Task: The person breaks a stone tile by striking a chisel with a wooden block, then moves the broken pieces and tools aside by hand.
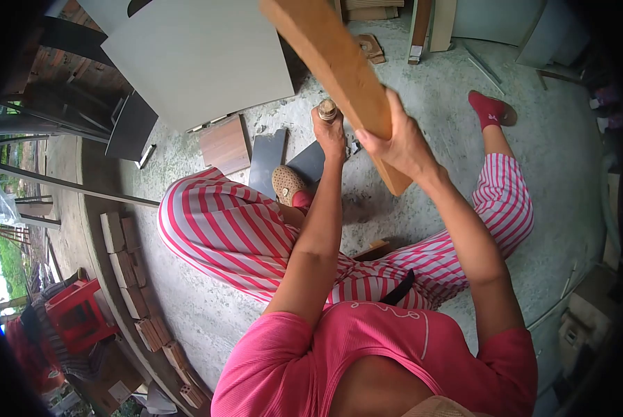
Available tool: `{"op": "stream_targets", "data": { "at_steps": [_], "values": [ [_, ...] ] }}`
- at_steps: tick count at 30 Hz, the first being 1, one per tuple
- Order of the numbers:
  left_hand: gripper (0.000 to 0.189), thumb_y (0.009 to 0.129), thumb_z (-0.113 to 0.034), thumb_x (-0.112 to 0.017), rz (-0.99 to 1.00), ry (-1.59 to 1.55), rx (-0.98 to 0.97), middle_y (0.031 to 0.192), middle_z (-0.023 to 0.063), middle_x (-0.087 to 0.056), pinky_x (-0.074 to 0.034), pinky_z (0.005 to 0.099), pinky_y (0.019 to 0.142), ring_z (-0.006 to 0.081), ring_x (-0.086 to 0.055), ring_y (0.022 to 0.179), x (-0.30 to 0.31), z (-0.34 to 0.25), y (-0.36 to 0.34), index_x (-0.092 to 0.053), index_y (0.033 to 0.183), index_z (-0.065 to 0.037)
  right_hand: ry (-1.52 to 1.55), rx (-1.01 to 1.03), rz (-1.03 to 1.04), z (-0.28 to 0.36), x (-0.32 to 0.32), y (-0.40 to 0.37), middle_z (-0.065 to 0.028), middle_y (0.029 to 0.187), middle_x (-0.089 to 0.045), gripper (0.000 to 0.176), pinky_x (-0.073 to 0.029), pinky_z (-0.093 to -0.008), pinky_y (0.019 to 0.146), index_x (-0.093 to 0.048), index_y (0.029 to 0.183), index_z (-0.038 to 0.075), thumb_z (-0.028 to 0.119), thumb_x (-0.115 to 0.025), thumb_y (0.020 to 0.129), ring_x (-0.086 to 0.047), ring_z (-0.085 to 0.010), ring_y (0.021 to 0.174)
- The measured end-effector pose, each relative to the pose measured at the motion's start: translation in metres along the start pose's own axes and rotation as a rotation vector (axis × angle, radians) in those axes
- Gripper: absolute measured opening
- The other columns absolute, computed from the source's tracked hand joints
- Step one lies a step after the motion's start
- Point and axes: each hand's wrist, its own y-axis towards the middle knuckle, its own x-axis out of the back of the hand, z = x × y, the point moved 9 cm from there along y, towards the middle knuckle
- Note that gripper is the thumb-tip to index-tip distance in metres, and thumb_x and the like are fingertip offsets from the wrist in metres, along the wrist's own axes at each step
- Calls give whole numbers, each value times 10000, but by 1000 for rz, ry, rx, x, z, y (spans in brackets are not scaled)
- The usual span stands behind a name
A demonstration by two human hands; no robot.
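Note:
My right hand is wrapped round a thick orange-brown wooden beam, which is raised at a slant and runs out of the top of the view. To its left, my left hand is closed round an upright handle with a round, worn end showing above the fist. The lower part of that tool is hidden by the hand, so its kind does not show. Beneath the hands, dark grey boards lie on the concrete floor near a tan clog on my foot.
A large pale panel leans at the upper left, with a brown wood-grain board below it. Hollow bricks line a ledge on the left, near a red plastic stool-like object. Boards stand at the back.

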Motion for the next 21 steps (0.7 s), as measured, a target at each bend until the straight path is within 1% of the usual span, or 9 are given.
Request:
{"op": "stream_targets", "data": {
  "at_steps": [1, 3, 5, 7, 12, 15, 17, 20, 21],
  "values": [
    [237, 805, -93, -655, 14, -137, 56, 830, 68, -576, -447, 294, 721, 148, -549, 774, -2, 6, -1, -490, 966, -41, -114, -71, 86, -35, -18, -4, -233, 1017, -605, 694, -485, -403, 812, -364, 1258, 31, 373, -657, 731, -611, -373, 931],
    [261, 792, -98, -672, 6, -132, 39, 834, 70, -580, -448, 301, 721, 157, -552, 777, -1, 1, -5, -489, 969, -45, -61, -287, 231, -81, -38, -18, -224, 1034, -604, 676, -481, -397, 816, -390, 1243, 17, 377, -653, 735, -613, -354, 947],
    [244, 793, -97, -663, 9, 216, -98, 835, 77, -584, -447, 310, 724, 165, -555, 779, -2, -2, -3, -489, 955, -43, -26, -285, 227, -78, -27, -10, -221, 1042, -602, 676, -480, -392, 820, -399, 1235, 7, 383, -653, 734, -612, -344, 957],
    [238, 796, -108, -658, 30, 168, -22, 836, 82, -584, -445, 314, 727, 173, -556, 779, 4, 14, -10, -490, 951, -42, 34, -338, 212, -62, -16, -23, -218, 1049, -601, 677, -479, -386, 824, -409, 1226, -3, 389, -653, 732, -611, -333, 967],
    [204, 811, -119, -633, -11, 69, 99, 829, 92, -578, -440, 325, 734, 196, -543, 763, 1, 24, -4, -493, 939, -44, 121, 43, -13, 27, 24, -10, -205, 1077, -568, 710, -454, -365, 835, -346, 1287, 24, 369, -637, 738, -575, -288, 990],
    [198, 814, -110, -627, -17, -73, 155, 845, 76, -585, -442, 323, 745, 191, -544, 774, -2, 24, -5, -494, 944, -42, 84, 106, -68, 14, 12, -12, -212, 1055, -576, 707, -456, -376, 835, -331, 1294, 34, 316, -653, 732, -586, -310, 975],
    [206, 815, -109, -628, 29, -262, 218, 883, 57, -595, -446, 321, 753, 183, -553, 803, -2, 46, -8, -495, 953, -33, -122, -201, 170, -50, -27, -15, -215, 1025, -594, 700, -463, -379, 825, -327, 1293, 42, 293, -664, 732, -598, -333, 976],
    [218, 801, -77, -633, 4, -78, 92, 869, 48, -579, -451, 311, 727, 167, -546, 795, -2, 42, -7, -497, 963, -24, -299, -221, 281, -80, -37, -18, -210, 1026, -596, 691, -463, -371, 823, -339, 1291, 33, 316, -654, 746, -600, -311, 977],
    [218, 801, -77, -633, -4, -76, 93, 869, 48, -579, -451, 311, 727, 167, -546, 795, -5, 32, -1, -497, 963, -24, -143, -249, 233, -76, -30, -15, -204, 1024, -598, 688, -464, -366, 821, -350, 1288, 31, 336, -649, 748, -604, -295, 964]
  ]
}}
